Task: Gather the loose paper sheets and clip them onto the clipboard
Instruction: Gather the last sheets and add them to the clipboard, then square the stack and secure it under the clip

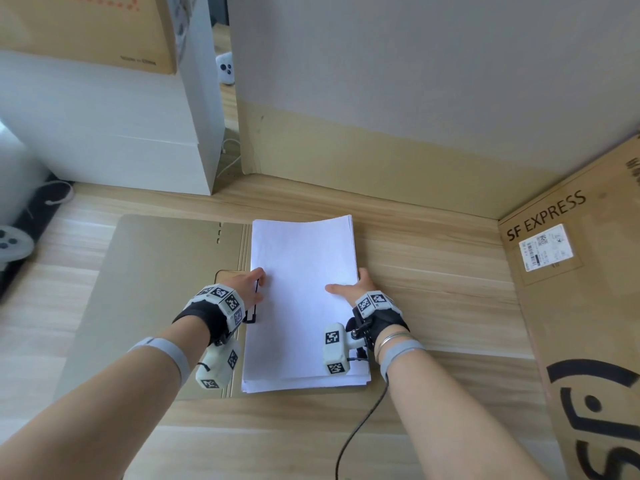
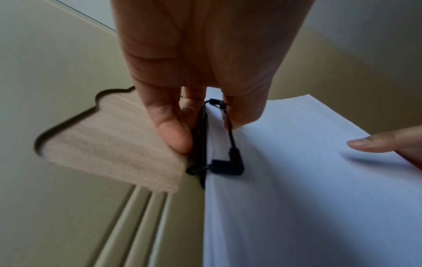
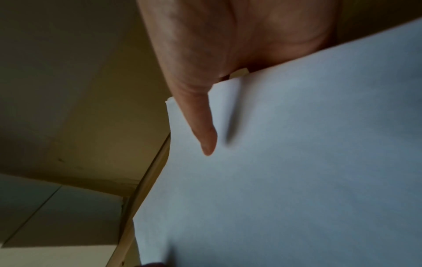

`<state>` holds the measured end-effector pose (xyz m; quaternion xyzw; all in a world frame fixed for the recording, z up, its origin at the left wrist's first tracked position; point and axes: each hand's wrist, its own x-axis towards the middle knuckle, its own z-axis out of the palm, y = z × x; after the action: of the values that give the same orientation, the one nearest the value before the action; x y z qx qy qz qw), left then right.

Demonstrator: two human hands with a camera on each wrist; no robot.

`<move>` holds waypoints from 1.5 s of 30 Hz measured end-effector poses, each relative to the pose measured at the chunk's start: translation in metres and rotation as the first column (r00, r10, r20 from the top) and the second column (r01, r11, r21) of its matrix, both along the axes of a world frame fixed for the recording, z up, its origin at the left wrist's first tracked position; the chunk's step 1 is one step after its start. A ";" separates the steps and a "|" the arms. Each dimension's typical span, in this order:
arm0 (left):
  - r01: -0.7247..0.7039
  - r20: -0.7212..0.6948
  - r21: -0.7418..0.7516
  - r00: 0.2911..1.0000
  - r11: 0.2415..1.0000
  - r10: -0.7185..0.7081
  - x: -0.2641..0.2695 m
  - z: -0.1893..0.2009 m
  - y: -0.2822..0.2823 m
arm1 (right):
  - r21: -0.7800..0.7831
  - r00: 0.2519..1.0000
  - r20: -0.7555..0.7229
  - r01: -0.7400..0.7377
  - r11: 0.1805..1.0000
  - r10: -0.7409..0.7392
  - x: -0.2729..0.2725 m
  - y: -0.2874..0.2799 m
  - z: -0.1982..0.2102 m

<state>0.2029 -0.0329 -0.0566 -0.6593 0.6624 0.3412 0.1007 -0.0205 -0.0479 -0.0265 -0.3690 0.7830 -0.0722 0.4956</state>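
At the left edge of the paper stack (image 1: 303, 299), our left hand (image 1: 247, 287) has its fingers pinched on the black wire clip (image 2: 218, 144): in the left wrist view one fingertip presses the outer side of the wire loop and another bears on the paper side, so that grip is narrow and holding the clip. Over on the right edge, our right hand (image 1: 353, 289) clasps the stack, thumb lying flat across the top sheet, the other fingers tucked out of sight under or beside the edge. The right wrist view confirms it: thumb on top, white paper filling the frame.

And the sheets themselves are plain white, blank, gathered into one fairly thick pile, edges nearly squared, with a few lower sheets peeking out at the near corner. The far end curls up slightly. The pile lies lengthwise away from us, sitting on the right half of an open olive-tan clipboard folder (image 1: 152, 289), whose left flap lies flat with a notched cutout showing the wood beneath.

All of this rests on a light wooden table (image 1: 433, 271). A cardboard box (image 1: 588, 306) printed "SF EXPRESS" stands at our right, a white box (image 1: 104, 133) at the far left.
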 end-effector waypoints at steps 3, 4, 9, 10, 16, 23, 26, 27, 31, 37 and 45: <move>-0.007 0.016 -0.017 1.000 1.000 0.008 0.001 -0.002 0.000 | -0.025 0.996 0.047 0.077 0.997 -0.076 -0.006 0.001 -0.001; -0.008 0.024 -0.033 1.000 0.999 0.009 0.001 -0.003 0.000 | 0.002 0.997 0.045 0.069 0.998 -0.069 -0.007 0.002 -0.002; -0.089 -0.053 0.007 0.995 0.996 0.089 0.000 -0.004 0.001 | -0.013 1.000 0.012 -0.006 1.000 0.006 -0.015 0.011 -0.008; -0.116 -0.070 0.020 0.991 0.993 0.118 0.000 -0.005 0.002 | -0.051 1.000 0.007 0.029 0.998 -0.028 -0.020 0.012 -0.010; -0.059 0.122 -0.041 0.990 0.997 0.063 -0.004 -0.013 0.000 | -0.249 0.977 -0.010 0.203 0.947 -0.212 -0.083 0.012 0.006; -0.211 -0.170 -0.031 0.964 0.977 0.203 -0.028 0.031 -0.031 | -0.385 0.973 0.074 0.229 0.894 -0.217 -0.103 -0.003 0.036; -0.344 -0.784 0.237 0.484 0.909 0.388 -0.055 0.070 -0.051 | -0.487 0.974 0.149 0.221 0.845 -0.169 -0.088 -0.009 0.051; -0.342 -0.846 0.293 0.341 0.893 0.409 -0.060 0.080 -0.056 | -0.524 0.969 0.186 0.237 0.818 -0.162 -0.085 -0.010 0.057; -0.439 -0.938 0.161 0.212 0.884 0.276 -0.064 0.097 -0.065 | -0.620 0.936 0.325 0.318 0.717 -0.134 -0.079 -0.015 0.084; -0.392 -0.974 0.133 0.117 0.910 0.193 -0.051 0.093 -0.061 | -0.502 0.931 0.363 0.235 0.832 -0.043 -0.079 -0.008 0.090; -0.447 -0.934 0.152 0.228 0.881 0.277 -0.056 0.081 -0.056 | -0.467 0.938 0.331 0.253 0.848 -0.098 -0.074 -0.008 0.074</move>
<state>0.1470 -0.0886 0.0248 -0.4788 0.4470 0.6205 -0.4312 -0.0946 -0.0560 0.0476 -0.3961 0.6849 -0.3731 0.4846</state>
